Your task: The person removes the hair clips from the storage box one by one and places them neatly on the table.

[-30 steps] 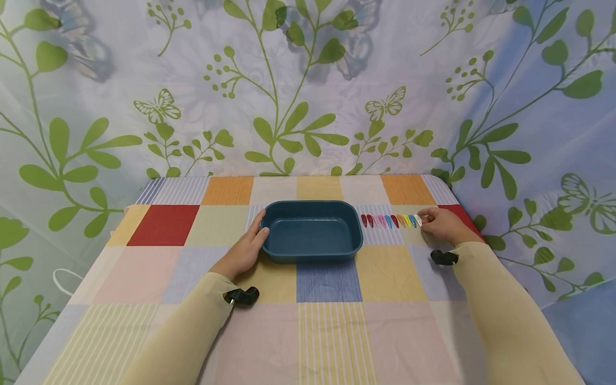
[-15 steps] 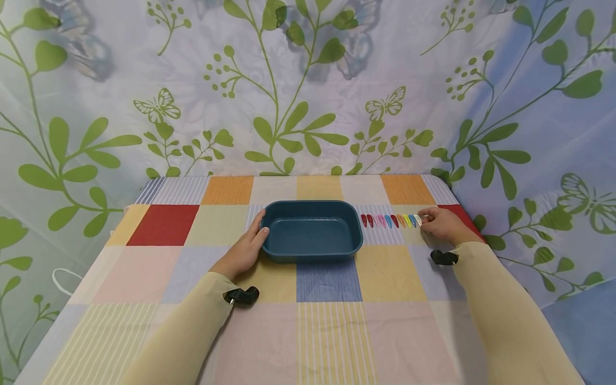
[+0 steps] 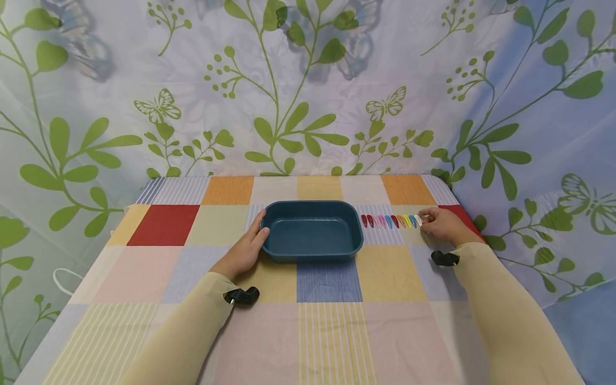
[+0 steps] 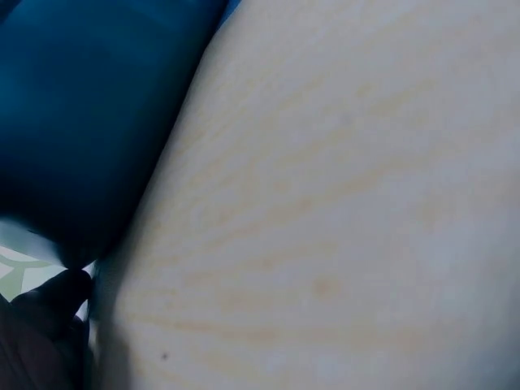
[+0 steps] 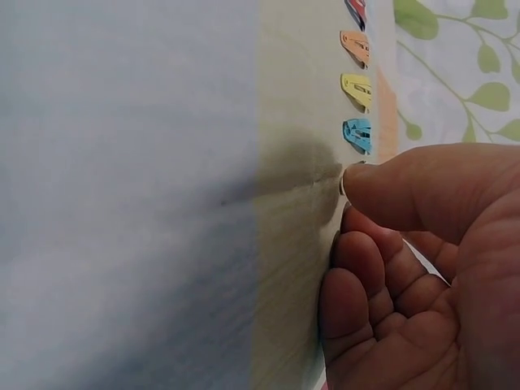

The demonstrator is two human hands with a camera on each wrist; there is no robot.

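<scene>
A deep teal rectangular dish [image 3: 313,257] stands in the middle of the table. My left hand [image 3: 244,249] holds its left side, with the thumb over the rim and the fingers along the outer wall. To the dish's right runs a row of snap hair clips in red, pink, blue, orange and yellow, including a blue clip [image 5: 357,135] and a yellow clip [image 5: 356,89]. At the row's right end, my right hand [image 3: 445,224] pinches a white hair clip [image 3: 418,220] between thumb and index finger. In the right wrist view, the thumb mostly hides that clip.
A patchwork tablecloth [image 3: 327,342] covers the table. Behind the table and along both sides hangs a leaf-patterned curtain [image 3: 308,80]. A white cord loop [image 3: 64,280] shows beyond the left edge. Both sleeves carry small black wrist cameras.
</scene>
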